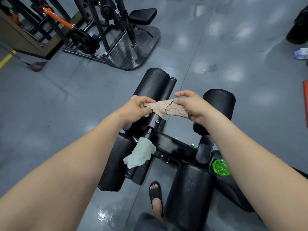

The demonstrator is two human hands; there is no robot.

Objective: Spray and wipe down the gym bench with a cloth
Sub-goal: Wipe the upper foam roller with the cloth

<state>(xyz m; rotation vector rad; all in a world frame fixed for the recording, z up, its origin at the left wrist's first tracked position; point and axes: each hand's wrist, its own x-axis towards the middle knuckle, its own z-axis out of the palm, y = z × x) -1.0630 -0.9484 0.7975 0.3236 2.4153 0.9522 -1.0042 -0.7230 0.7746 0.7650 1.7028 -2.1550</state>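
While your left hand [133, 108] pinched one end of the beige cloth [166, 109], your right hand [191, 105] gripped the other, stretched above the bench [188, 194]; a pale blue cloth [140, 155] lay draped on its frame.

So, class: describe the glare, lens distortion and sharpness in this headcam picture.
Head view: soft patches of overhead-light glare dot the grey floor, with a wet glint near the bottom. The wide lens swells the forearms toward the lower corners. The beige cloth, pinched between left hand and right hand, is sharp, while the far right edge looks softer.
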